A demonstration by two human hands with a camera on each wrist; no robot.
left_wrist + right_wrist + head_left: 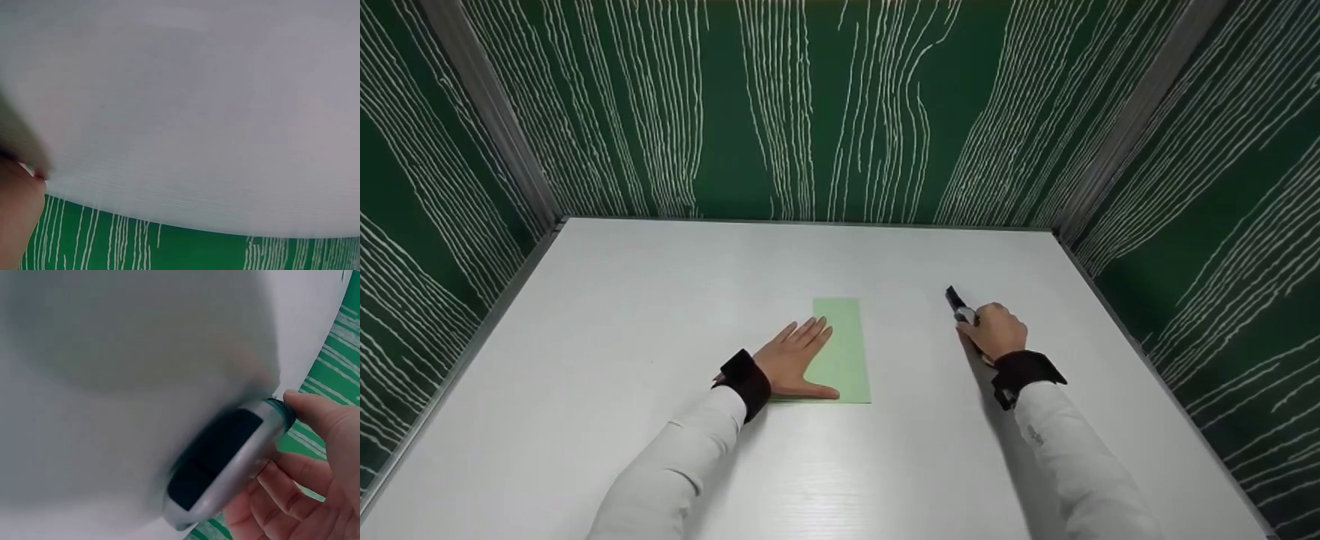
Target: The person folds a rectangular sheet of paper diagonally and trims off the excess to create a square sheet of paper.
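Note:
A light green sheet of paper lies on the white table. My left hand rests palm down over its left side, with fingers spread and thumb stretched across the lower part. What lies beneath that palm is hidden. To the right of the paper, my right hand grips a silver-and-black stapler-like tool. Its black end points away from me. In the right wrist view, the tool shows a rounded silver body with a dark rectangular panel, the thumb at one end and fingers along the side.
The white table reaches back to a dark green wall with wavy white lines. Similar walls stand left and right, with grey metal posts at the corners. Each wrist wears a black band.

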